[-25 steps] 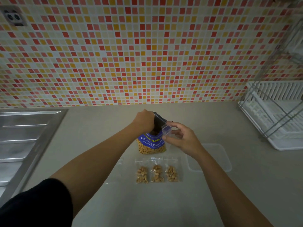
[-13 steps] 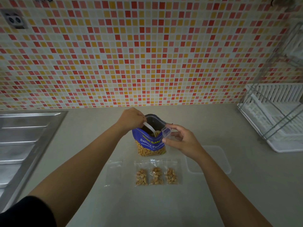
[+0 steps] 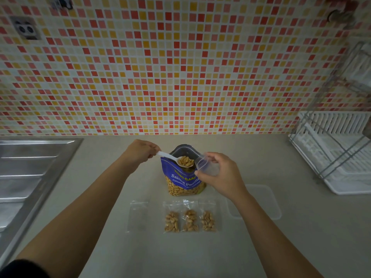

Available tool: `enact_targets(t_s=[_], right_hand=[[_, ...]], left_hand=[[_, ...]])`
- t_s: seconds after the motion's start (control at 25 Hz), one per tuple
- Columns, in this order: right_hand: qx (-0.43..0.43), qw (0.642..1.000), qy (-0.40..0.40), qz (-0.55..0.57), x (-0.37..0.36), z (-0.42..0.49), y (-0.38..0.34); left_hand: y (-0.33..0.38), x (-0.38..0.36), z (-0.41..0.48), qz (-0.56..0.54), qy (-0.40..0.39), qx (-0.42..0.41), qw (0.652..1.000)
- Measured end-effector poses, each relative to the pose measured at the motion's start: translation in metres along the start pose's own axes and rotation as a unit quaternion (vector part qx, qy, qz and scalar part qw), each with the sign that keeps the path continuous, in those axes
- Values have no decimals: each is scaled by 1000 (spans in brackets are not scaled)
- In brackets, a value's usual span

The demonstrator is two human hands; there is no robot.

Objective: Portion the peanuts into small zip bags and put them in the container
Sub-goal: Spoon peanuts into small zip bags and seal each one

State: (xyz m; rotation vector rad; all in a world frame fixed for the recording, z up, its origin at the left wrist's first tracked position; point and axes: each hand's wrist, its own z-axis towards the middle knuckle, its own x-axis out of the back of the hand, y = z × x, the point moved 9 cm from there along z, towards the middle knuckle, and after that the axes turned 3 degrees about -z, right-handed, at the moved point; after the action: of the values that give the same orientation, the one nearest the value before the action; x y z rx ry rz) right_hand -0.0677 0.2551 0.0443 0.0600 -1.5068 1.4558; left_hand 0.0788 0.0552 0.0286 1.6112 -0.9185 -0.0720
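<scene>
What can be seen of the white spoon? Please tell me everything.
The spoon is white and looks like plastic. The left hand grips the end of its handle. Its bowl is heaped with peanuts and points right, roughly level, above the open mouth of the blue peanut bag, close to the small clear zip bag that the right hand holds.

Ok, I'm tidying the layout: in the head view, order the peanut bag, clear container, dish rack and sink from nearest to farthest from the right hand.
1. peanut bag, just left of the right hand
2. clear container, lower right
3. dish rack, far right
4. sink, far left
</scene>
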Motion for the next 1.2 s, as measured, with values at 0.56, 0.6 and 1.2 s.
enact_targets(t_s=[0.56,0.6,1.2], right_hand=[[-10,995,-17,-103,-22,21,-22],[-11,996,-11,-88,-21,20,-23],[-100,984,54,137,-8,9,2]], left_hand=[[49,28,-7,22,-9,-49,999],[59,24,-9,46,-14,-64,997],[158,21,-41,385,59,-265,882]])
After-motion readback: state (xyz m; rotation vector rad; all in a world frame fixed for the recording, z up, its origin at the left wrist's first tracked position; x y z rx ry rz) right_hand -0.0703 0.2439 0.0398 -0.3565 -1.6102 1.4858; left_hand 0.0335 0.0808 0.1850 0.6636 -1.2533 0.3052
